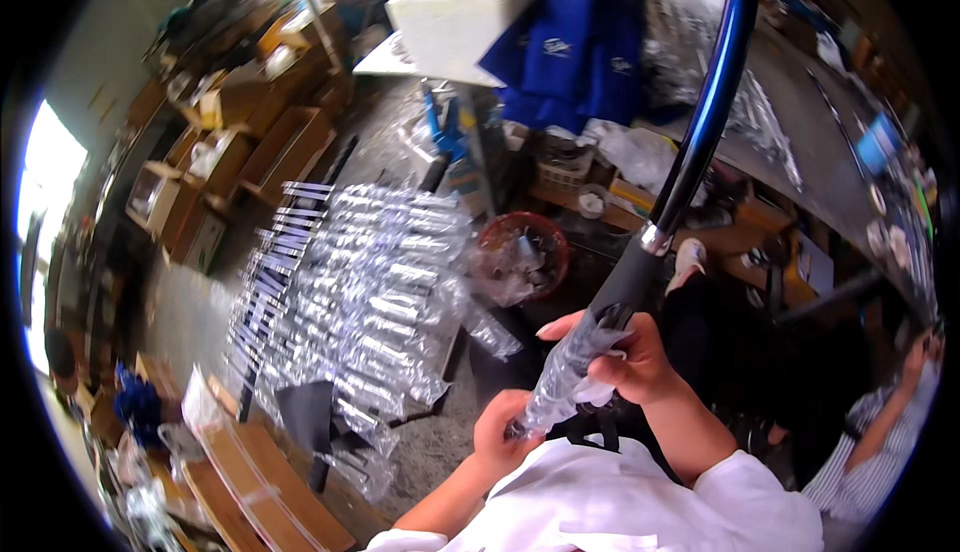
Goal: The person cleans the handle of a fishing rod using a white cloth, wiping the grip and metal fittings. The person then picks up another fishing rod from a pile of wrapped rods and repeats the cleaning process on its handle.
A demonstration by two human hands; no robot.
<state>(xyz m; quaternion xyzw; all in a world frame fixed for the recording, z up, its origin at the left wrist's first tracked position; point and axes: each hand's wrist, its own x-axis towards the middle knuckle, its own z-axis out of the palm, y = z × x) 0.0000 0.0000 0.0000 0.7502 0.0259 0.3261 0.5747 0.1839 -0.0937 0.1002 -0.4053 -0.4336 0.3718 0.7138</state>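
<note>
A long glossy dark-blue pole [703, 117] rises from between my hands toward the top of the view. It has a silver collar and a thick black handle [625, 277]. Clear plastic wrap [562, 384] is bunched around the handle's lower part. My right hand [637, 360] pinches the wrap against the handle, thumb and fingers closed on it. Lower down, my left hand [503, 429] is wrapped round the plastic-covered bottom end. To the left lie many similar plastic-sleeved poles [375, 287], side by side in a slanting stack.
A red bin [562, 262] with plastic scraps stands beyond the stack. Behind it are a white foam box [455, 27] and blue cloth [570, 52]. A worktable [800, 142] runs along the right, near another person's hand [918, 352]. Cardboard boxes [265, 467] fill the left.
</note>
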